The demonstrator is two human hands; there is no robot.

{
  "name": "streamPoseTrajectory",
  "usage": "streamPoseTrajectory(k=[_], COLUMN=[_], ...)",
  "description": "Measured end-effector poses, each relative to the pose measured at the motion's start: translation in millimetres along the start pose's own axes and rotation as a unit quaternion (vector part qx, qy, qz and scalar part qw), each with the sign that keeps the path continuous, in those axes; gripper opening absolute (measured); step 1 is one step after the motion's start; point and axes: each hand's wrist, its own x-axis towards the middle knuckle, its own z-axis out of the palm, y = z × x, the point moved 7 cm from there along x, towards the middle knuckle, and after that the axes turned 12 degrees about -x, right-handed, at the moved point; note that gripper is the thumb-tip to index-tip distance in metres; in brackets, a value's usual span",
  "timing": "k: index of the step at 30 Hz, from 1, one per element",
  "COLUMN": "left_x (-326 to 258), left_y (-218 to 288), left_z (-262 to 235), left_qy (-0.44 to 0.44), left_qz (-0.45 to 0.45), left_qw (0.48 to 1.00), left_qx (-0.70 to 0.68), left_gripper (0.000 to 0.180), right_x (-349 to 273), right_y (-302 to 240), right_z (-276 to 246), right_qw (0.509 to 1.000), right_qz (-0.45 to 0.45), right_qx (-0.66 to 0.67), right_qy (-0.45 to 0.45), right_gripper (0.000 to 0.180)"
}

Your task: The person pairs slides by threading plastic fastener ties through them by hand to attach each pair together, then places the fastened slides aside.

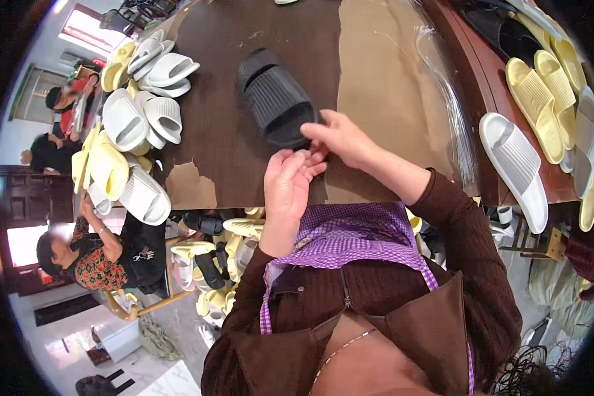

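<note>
A black slide slipper (278,99) with a ribbed strap lies on the brown tabletop (204,79), its near end toward me. My right hand (342,137) is at that near end, thumb and fingers closed on the slipper's edge. Just below it is my left hand (288,186), palm turned up, with its fingers curled in toward the thumb beside the slipper's near rim. The fingertips of both hands come close together there. Whatever the left fingers may pinch is too small or hidden to make out.
White and yellow slippers are piled at the table's left edge (145,191). More yellow slippers (534,99) and a white slipper (515,165) lie on the right. A transparent plastic strip (452,105) runs along the table. A person (99,264) stands at the left, near slipper racks.
</note>
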Motion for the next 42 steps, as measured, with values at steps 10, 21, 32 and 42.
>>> streamPoseTrajectory(k=[10,21,32,42], left_x=[24.5,57.7,57.4,156.5], left_y=[106.5,154.5,264.4,187.9], left_z=[-51.5,-84.3,-81.4,-25.8], left_qy=[0.049,0.1,0.166,0.048], left_qz=[0.066,0.177,0.299,0.107], left_qw=[0.992,0.964,0.928,0.932], left_qx=[0.094,0.171,0.147,0.342], left_gripper=[0.03,0.039,0.036,0.04], right_x=[-52.7,-78.8,-126.3,17.5], right_y=[-25.6,-14.0,-63.2,-157.9], right_z=[-26.6,-14.3,-144.0,-116.4], right_qw=[0.99,0.983,0.956,0.817], right_qz=[-0.013,-0.073,-0.143,-0.336], right_qx=[0.142,-0.17,-0.121,-0.364], right_qy=[-0.015,-0.022,0.228,0.294], right_gripper=[0.031,0.037,0.037,0.031])
